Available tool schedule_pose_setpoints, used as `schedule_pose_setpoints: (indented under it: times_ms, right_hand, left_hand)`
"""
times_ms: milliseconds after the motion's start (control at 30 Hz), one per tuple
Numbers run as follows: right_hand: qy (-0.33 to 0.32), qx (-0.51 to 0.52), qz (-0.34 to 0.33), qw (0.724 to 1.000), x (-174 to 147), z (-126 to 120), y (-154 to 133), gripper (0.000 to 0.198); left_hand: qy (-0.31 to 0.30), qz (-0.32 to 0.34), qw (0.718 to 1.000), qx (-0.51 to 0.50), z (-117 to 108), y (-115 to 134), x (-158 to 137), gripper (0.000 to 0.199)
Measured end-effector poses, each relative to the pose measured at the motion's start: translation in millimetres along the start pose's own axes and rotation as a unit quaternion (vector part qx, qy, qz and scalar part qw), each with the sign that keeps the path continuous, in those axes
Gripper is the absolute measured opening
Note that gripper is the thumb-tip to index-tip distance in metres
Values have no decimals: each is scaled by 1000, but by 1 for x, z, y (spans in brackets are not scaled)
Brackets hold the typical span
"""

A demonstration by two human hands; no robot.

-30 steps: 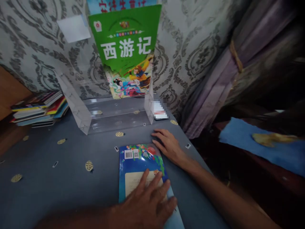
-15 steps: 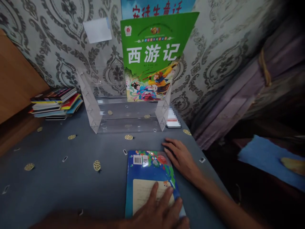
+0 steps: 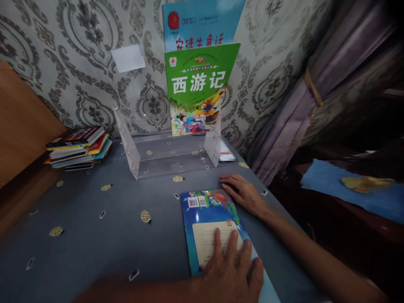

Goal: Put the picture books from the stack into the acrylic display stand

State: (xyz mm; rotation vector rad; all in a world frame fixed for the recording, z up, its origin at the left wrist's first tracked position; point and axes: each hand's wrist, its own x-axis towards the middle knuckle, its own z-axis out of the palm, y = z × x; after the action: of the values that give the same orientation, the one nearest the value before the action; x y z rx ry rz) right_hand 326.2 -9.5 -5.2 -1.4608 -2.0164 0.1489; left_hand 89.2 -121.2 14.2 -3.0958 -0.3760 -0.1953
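A blue book (image 3: 210, 212) lies back cover up on the table, its barcode at the far end and a cream text panel in the middle. My left hand (image 3: 232, 269) rests flat on its lower part, fingers spread over the panel. Beside the book's far right corner, my right hand (image 3: 246, 195) lies palm down on the table, fingers stretched out and holding nothing. Behind them is a clear plastic book stand (image 3: 170, 165) with steps. A green book (image 3: 197, 94) stands upright in it, partly covering a taller light blue book (image 3: 205, 21).
A stack of books (image 3: 80, 147) sits at the table's back left, near a wooden panel (image 3: 25, 126). A blurred-out white item (image 3: 227, 151) lies right of the stand. Past the table's right edge are a tied curtain (image 3: 284, 105) and a blue cloth (image 3: 328, 181).
My view has tilted up and shifted, showing more of the light blue book. Both hands keep about the same places relative to the blue book.
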Motion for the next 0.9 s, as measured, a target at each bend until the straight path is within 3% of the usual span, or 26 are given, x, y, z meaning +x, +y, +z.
schedule_pose_setpoints:
  times_ms: [367,633,800,900]
  right_hand:
    - [-8,35,-2,999,0,-6,-7,28]
    - [-10,83,7,996,-2,-7,-16,29]
    - [16,130,42,991,3,-6,1,41]
    - [42,166,80,982,5,-6,14,49]
  left_hand:
    - [-32,18,998,-41,-29,-7,-9,72]
    - [-31,-15,998,-57,-19,2,-4,78]
    - [-35,-25,994,-100,-23,-4,0,88]
    - [-43,-21,990,-135,-27,-18,8,83]
